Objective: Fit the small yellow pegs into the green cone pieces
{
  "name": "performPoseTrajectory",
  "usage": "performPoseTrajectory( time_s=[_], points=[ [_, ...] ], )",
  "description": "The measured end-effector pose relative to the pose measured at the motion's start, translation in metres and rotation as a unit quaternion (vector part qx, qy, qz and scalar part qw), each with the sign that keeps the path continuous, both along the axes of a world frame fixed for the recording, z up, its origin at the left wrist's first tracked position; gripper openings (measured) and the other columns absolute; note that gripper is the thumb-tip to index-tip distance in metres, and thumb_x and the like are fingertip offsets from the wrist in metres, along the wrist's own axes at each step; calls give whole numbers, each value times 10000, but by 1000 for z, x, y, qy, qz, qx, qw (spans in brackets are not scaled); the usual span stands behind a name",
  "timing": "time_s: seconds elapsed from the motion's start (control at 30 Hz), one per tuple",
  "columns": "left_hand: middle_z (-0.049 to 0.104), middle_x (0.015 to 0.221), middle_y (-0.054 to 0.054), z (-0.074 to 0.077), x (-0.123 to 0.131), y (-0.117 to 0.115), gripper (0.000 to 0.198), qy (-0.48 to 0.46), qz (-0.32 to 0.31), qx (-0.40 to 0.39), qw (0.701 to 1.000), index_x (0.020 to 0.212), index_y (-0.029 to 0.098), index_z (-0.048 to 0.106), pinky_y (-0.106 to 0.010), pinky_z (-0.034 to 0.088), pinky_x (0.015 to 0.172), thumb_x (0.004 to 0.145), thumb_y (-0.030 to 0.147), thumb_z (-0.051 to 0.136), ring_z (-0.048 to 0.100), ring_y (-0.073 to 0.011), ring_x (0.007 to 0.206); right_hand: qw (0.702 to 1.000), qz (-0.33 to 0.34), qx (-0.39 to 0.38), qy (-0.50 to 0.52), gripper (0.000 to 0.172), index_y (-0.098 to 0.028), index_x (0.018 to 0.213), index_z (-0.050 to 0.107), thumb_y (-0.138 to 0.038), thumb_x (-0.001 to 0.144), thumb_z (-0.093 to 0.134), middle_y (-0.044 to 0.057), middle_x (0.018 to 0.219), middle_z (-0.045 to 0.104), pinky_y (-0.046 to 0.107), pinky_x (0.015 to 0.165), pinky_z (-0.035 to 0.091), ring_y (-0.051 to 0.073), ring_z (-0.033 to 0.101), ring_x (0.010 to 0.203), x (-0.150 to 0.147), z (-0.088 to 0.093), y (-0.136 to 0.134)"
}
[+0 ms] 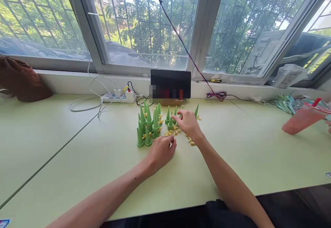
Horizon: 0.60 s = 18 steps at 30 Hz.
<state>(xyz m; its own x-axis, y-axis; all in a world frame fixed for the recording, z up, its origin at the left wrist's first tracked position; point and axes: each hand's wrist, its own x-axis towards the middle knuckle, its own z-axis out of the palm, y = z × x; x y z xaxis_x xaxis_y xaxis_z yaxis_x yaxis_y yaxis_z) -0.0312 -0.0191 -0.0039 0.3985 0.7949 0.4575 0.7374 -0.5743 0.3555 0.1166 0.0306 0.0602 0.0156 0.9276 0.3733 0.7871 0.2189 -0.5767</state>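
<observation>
Several green cones with ribbed round bases point(148, 117) stand upright in a cluster, with small yellow pieces tucked among them. My left hand point(161, 149) rests on the table just in front of this cluster, its fingers curled; whatever they hold is hidden. Loose yellow pieces point(176, 131) lie beyond its fingertips. Over a smaller group of green cones, my right hand point(189, 123) reaches left with fingers apart, close to the tip of a short green cone point(170, 124). Another green cone point(197, 110) stands behind my right hand, partly hidden, near a yellow piece.
A dark-screened device point(170, 83) leans by the window wall. To its left lies a white power strip point(119, 97) with cables. Bundled wire point(217, 95) sits at the back. On the right are a tilted red drink cup point(302, 117) and plastic packets point(286, 104); a brown bag point(23, 80) is far left.
</observation>
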Motion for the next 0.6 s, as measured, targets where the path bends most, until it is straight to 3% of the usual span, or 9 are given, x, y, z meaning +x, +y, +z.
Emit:
performPoseTrajectory(
  time_s=[0.17,0.33,0.47,0.6],
  points=[
    [570,561,-10,0,0,2,308,3,8,-19,1000,612,185,538,-266,298,542,904,243,460,487,-132,499,998,62,-15,9,299,-161,991,717,-418,885,607,58,706,694,265,672,420,185,630,681,-2,-20,8],
    [596,657,-23,4,1,2,273,16,11,-24,1000,677,181,577,-268,351,571,910,237,447,538,-147,573,998,64,21,2,230,-194,873,703,-343,916,533,47,736,693,252,645,397,175,603,677,-8,-29,12],
    [614,959,-76,6,0,0,205,27,27,-10,999,949,180,635,-278,428,597,910,244,444,599,-159,656,998,59,28,-4,258,-199,833,681,-351,927,494,30,676,660,246,621,398,168,570,634,-5,-30,13],
    [543,1182,-124,6,0,-1,304,47,38,-18,998,1195,212,567,-304,481,613,929,281,436,616,-155,641,998,58,37,8,272,-199,841,677,-370,927,484,28,680,650,241,633,414,166,570,635,-4,-29,11]
  ],
)
